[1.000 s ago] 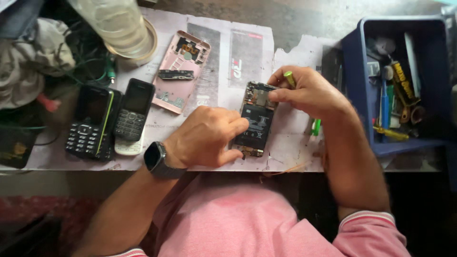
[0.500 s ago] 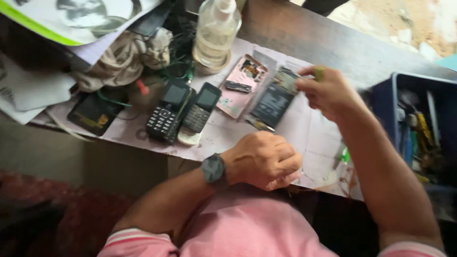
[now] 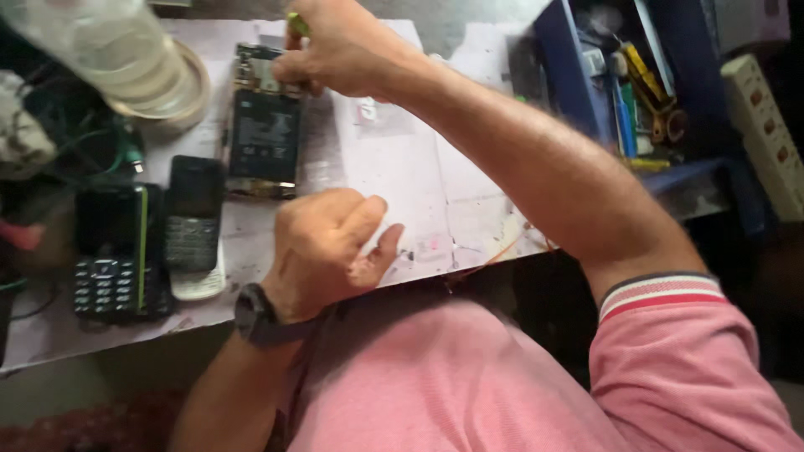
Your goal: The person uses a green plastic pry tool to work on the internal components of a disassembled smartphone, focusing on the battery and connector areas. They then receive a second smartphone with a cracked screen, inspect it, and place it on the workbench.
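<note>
Bare paper (image 3: 435,192) lies open between the opened phone (image 3: 264,125) and the blue tool bin (image 3: 569,75).

Two keypad phones (image 3: 117,251) (image 3: 194,226) lie at left — dark, blank rectangular screens.

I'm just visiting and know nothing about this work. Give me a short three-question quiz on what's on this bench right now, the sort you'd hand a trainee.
1. True or false: the left hand rests on the opened phone.
2. Which hand reaches to the top end of the opened phone? A) left B) right C) both
3. Fill in: two keypad phones lie side by side, to the ____ of the left hand in the picture.

Key
1. False: the left hand is a loose fist near the table's front edge, apart from the phone.
2. B: the right hand is there, with something green in its grip.
3. left
</note>
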